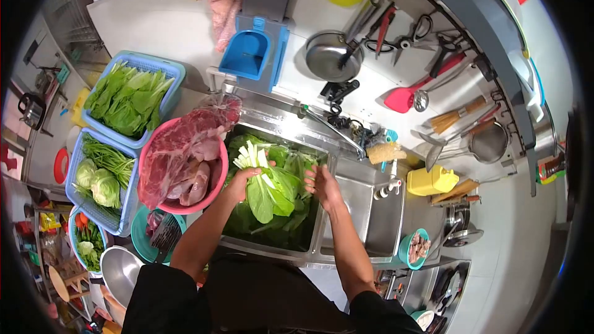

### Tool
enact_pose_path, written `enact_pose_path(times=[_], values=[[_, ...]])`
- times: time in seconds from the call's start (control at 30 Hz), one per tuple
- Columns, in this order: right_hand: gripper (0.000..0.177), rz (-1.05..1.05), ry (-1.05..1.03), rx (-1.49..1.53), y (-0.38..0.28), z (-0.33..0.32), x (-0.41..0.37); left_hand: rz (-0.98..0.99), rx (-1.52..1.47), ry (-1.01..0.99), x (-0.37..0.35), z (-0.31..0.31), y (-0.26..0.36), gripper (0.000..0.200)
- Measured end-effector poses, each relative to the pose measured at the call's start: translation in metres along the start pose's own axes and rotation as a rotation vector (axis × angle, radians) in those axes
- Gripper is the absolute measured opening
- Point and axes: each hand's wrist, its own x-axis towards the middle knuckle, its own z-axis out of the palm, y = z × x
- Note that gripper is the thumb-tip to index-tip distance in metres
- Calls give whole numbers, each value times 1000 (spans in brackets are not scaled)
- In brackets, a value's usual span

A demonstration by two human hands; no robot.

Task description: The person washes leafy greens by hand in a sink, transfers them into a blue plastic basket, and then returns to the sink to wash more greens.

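The left hand (238, 184) shuts its grip on a leafy bunch (267, 190) over the sink (365, 213). Beside that grip, the right hand (323, 184) lies spread wide on the leaves, which hide the sink's bottom.

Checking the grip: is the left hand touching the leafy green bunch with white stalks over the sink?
Touching: the head view shows the left hand closed around the leafy green bunch near its white stalks.

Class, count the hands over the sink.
2: the left hand grips the bunch of greens; the right hand is open just right of it. No others show.
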Motion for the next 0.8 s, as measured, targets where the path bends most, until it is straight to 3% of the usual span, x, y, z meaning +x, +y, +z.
enact_pose_path(times=[0.13,0.2,0.33,0.37,0.43,0.5,0.57,0.63,0.73,0.8], values=[[50,15,-65,90,-3,-16,-18,70,-38,-27,-16,14,32,68],[41,12,9,93,5,-30,-12,189,9,-9,-24,24,60,70],[31,34,109,155,8,-43,-23,299,-3,151,-53,37,157,62],[29,38,100,185,14,-51,-24,312,-107,268,-64,46,185,46],[29,53,127,221,26,-66,-26,412,44,304,-87,81,250,47],[29,67,159,229,38,-78,-31,433,294,361,-91,45,324,44],[30,84,200,228,48,-86,-37,385,551,718,-107,72,384,42],[29,100,245,213,54,-89,-43,236,606,592,-100,34,453,44],[28,101,259,248,65,-91,-48,104,1226,725,-82,21,515,47],[28,117,284,237,66,-81,-53,-117,1742,800,-56,-2,536,47]])
